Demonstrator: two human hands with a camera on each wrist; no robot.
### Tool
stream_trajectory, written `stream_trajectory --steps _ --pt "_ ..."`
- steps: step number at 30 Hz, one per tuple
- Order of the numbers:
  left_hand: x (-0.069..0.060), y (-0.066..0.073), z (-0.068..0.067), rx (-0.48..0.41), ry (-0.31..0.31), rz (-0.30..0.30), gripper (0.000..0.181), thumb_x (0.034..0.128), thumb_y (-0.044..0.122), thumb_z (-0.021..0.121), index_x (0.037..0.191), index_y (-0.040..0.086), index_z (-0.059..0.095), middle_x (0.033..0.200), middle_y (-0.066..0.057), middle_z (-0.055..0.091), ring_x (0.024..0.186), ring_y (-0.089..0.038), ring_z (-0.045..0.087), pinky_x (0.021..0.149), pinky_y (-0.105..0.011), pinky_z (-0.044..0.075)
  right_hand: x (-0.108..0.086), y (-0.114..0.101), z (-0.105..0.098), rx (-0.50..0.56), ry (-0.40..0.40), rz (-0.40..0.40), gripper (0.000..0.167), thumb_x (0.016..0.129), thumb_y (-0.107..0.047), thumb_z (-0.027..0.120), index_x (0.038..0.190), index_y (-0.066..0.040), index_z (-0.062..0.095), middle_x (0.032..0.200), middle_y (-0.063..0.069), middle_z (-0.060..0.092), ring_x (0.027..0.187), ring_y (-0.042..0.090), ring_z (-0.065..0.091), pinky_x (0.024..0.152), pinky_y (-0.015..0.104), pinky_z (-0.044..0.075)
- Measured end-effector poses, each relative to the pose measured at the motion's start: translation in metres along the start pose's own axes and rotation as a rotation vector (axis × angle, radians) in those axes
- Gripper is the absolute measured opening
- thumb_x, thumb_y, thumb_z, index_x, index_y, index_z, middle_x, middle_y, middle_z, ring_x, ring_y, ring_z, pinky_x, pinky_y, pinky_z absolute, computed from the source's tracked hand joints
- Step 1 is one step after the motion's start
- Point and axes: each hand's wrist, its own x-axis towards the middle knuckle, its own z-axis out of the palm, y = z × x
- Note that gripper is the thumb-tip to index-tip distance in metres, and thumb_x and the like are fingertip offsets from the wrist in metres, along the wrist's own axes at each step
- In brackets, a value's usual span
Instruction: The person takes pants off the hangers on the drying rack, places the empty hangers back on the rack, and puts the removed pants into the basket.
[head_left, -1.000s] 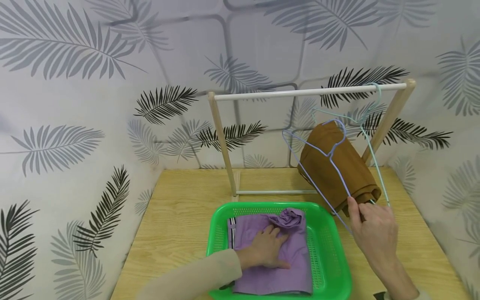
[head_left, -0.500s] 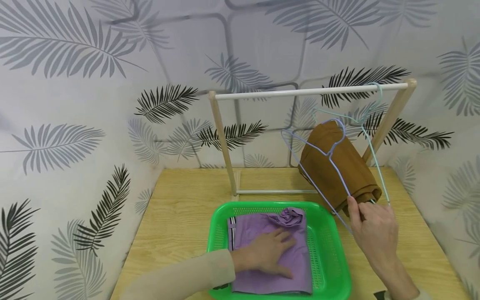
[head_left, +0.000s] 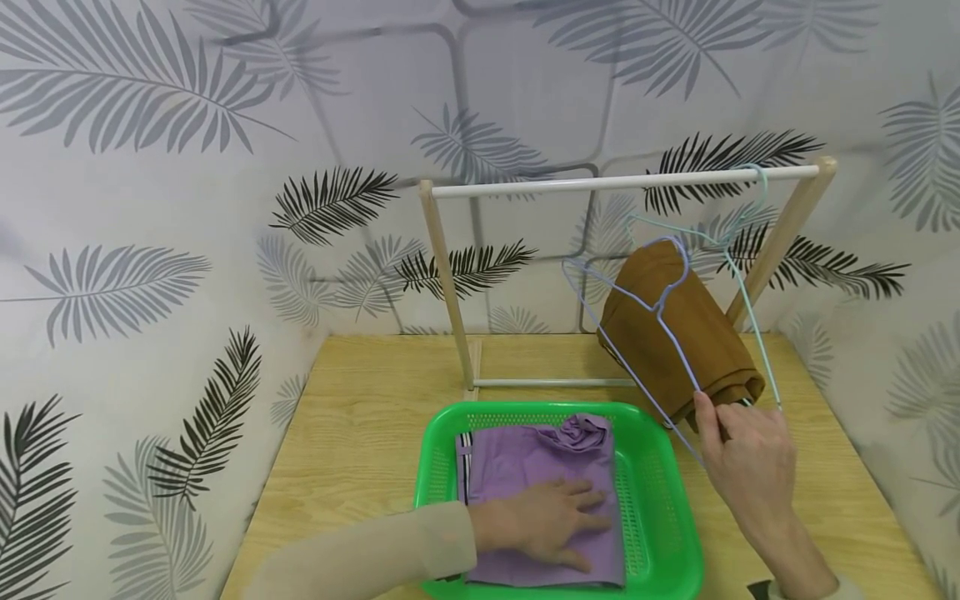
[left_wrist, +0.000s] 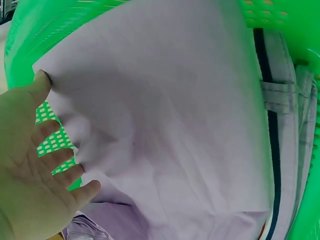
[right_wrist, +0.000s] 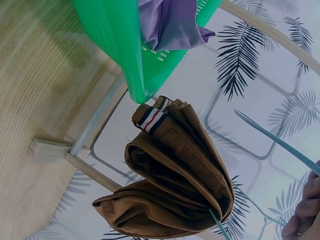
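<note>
The left hand [head_left: 536, 521] lies spread over the folded purple cloth [head_left: 525, 454] in the green basket [head_left: 675, 508]. In the left wrist view that hand [left_wrist: 42, 170] has its fingers apart at the edge of the purple fabric [left_wrist: 165, 110]; a dark stripe and a loop run down its other side. The right hand [head_left: 753, 462] grips a lilac hanger [head_left: 678, 346], whose hook points up. Behind it, brown cloth [head_left: 675, 325] hangs folded on a mint hanger [head_left: 752, 317]. Curled fingers [right_wrist: 307, 207] show at the right wrist view's edge, beside the brown cloth [right_wrist: 175, 170].
A rack with a white top bar [head_left: 555, 187] and wooden posts [head_left: 447, 283] stands behind the basket. The mint hanger's hook is over the bar's right part. Patterned walls rise behind and at both sides of the wooden table [head_left: 352, 417].
The left hand has slid right and a little toward the near edge over the purple cloth. The right hand and the lilac hanger have stayed about where they were.
</note>
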Motion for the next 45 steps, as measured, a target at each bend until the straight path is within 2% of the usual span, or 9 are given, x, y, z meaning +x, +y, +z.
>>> stream_trajectory --steps 12,19,33,39,45 --pt "0.011 0.009 0.004 0.048 -0.034 -0.003 0.068 0.099 0.074 0.051 0.16 0.044 0.041 0.173 0.006 0.035 0.161 -0.021 0.034 0.126 -0.037 0.039 -0.003 0.002 0.0 0.002 0.0 -0.001 0.072 0.113 -0.041 0.043 0.048 -0.015 0.028 0.042 -0.001 0.031 0.046 0.01 0.021 0.055 0.039 0.031" --pt "0.015 0.015 0.004 0.076 -0.047 -0.002 0.065 0.0987 0.073 0.052 0.157 0.046 0.044 0.169 0.009 0.041 0.159 -0.021 0.037 0.125 -0.036 0.04 -0.003 0.002 0.0 -0.008 0.001 -0.008 0.072 0.114 -0.041 0.042 0.048 -0.015 0.028 0.042 -0.001 0.031 0.045 0.011 0.023 0.054 0.041 0.033" --pt "0.027 0.022 0.017 0.098 -0.064 -0.035 0.062 0.0977 0.072 0.055 0.155 0.05 0.046 0.166 0.011 0.043 0.158 -0.018 0.038 0.124 -0.035 0.041 -0.004 0.003 -0.001 0.003 0.004 0.005 0.072 0.114 -0.042 0.043 0.049 -0.015 0.026 0.043 -0.003 0.026 0.046 0.009 0.019 0.055 0.039 0.032" --pt "0.024 0.019 0.015 0.103 -0.065 -0.019 0.062 0.0986 0.073 0.052 0.156 0.05 0.044 0.169 0.011 0.04 0.159 -0.016 0.035 0.125 -0.034 0.039 -0.005 0.003 -0.001 0.007 0.003 0.009 0.071 0.113 -0.041 0.043 0.049 -0.015 0.027 0.043 -0.002 0.029 0.045 0.008 0.02 0.055 0.041 0.034" --pt "0.015 0.012 0.011 0.083 -0.025 -0.004 0.069 0.0997 0.074 0.048 0.16 0.043 0.04 0.17 0.007 0.039 0.16 -0.017 0.035 0.125 -0.036 0.04 -0.005 0.002 0.0 0.003 0.006 0.01 0.071 0.113 -0.041 0.043 0.048 -0.015 0.028 0.043 -0.001 0.03 0.045 0.009 0.021 0.055 0.042 0.034"
